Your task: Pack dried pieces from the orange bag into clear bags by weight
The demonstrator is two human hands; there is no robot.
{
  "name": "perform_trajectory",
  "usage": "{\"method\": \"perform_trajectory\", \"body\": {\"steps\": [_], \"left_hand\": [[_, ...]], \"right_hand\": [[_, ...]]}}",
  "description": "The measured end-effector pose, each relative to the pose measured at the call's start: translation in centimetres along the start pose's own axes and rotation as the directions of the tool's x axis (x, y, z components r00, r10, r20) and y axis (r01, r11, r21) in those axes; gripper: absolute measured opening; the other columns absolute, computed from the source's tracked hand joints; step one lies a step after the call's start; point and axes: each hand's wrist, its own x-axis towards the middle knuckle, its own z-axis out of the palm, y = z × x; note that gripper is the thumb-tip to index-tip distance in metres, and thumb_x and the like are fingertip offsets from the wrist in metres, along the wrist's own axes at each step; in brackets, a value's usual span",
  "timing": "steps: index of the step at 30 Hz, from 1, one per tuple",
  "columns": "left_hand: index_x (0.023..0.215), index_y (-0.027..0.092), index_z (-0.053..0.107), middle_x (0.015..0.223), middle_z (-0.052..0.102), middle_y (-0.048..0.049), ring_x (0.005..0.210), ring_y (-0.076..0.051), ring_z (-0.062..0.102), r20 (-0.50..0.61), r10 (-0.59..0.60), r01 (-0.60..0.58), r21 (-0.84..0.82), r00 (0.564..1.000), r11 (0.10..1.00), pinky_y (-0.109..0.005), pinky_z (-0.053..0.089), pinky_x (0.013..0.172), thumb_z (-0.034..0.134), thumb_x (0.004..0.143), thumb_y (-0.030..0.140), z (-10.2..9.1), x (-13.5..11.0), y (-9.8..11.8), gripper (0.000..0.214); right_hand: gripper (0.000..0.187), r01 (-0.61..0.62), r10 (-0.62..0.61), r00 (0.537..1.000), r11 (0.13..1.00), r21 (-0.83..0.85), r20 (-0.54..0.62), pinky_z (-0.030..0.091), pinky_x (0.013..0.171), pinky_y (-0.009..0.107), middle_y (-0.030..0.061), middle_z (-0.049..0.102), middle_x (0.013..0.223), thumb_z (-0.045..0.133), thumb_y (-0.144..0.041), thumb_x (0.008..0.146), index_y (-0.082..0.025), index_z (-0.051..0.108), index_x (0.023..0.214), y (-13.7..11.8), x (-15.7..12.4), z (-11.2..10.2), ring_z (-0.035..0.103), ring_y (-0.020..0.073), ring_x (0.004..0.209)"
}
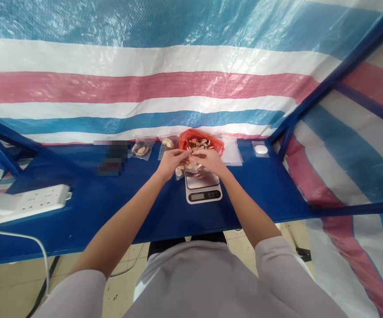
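Observation:
Both my hands meet above a small digital scale (203, 189) on the blue table (118, 207). My left hand (170, 161) and my right hand (209, 160) pinch the top of a small clear bag (184, 168) holding pale pieces, which hangs between them over the scale's far left corner. Just behind the hands lies an open orange plastic bag (185, 138) filled with brown and cream pieces.
Two filled clear bags (141, 149) (167, 144) lie at the back left, empty clear bags (231, 153) at the back right, beside a small white object (260, 149). A white power strip (22, 202) sits at the left edge. Striped tarpaulin walls enclose the table.

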Motion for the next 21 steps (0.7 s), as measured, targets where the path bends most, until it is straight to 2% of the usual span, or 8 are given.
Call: {"method": "perform_trajectory", "body": {"steps": [6, 12, 15, 21], "left_hand": [[0.068, 0.011, 0.07, 0.064, 0.069, -0.0068, 0.055, -0.015, 0.062, -0.038, -0.045, 0.046, 0.026, 0.998, 0.999, -0.029, 0.052, 0.059, 0.09, 0.062, 0.046, 0.2, 0.1, 0.5, 0.04], [0.074, 0.01, 0.075, 0.068, 0.072, -0.0072, 0.06, -0.017, 0.066, -0.011, -0.056, 0.056, 0.005, 0.998, 0.998, -0.032, 0.057, 0.067, 0.089, 0.061, 0.034, -0.1, 0.3, 0.6, 0.031], [0.075, 0.011, 0.077, 0.07, 0.073, -0.0078, 0.061, -0.017, 0.066, 0.005, -0.057, 0.057, -0.004, 0.998, 0.998, -0.033, 0.058, 0.069, 0.093, 0.057, 0.039, -0.2, 0.2, 0.6, 0.037], [0.074, 0.011, 0.077, 0.071, 0.074, -0.0085, 0.062, -0.017, 0.066, 0.016, -0.038, 0.037, 0.056, 0.999, 0.998, -0.032, 0.058, 0.069, 0.093, 0.054, 0.051, -0.2, 0.1, 0.4, 0.047]], "right_hand": [[0.021, 0.054, -0.054, 0.999, 0.998, -0.039, 0.004, 0.059, 0.084, 0.036, 0.0042, 0.077, 0.095, 0.073, -0.038, 0.08, -0.022, 0.08, 0.092, 0.0, 0.0, -0.1, 0.071, 0.0214, 0.091], [0.021, 0.048, -0.049, 0.999, 0.996, -0.074, -0.009, 0.06, 0.082, 0.037, 0.0029, 0.077, 0.096, 0.072, -0.038, 0.081, -0.024, 0.08, 0.095, 0.4, 0.1, -0.4, 0.071, 0.0226, 0.092], [0.02, 0.065, -0.066, 0.998, 0.992, -0.111, -0.009, 0.061, 0.077, 0.035, 0.0026, 0.077, 0.092, 0.072, -0.037, 0.081, -0.024, 0.081, 0.094, 0.1, 0.0, -0.5, 0.071, 0.022, 0.087], [0.017, 0.022, -0.024, 1.0, 0.994, -0.111, -0.011, 0.06, 0.058, 0.029, 0.002, 0.074, 0.075, 0.071, -0.036, 0.08, -0.022, 0.08, 0.077, -1.0, 0.0, -0.4, 0.068, 0.0173, 0.064]]}}
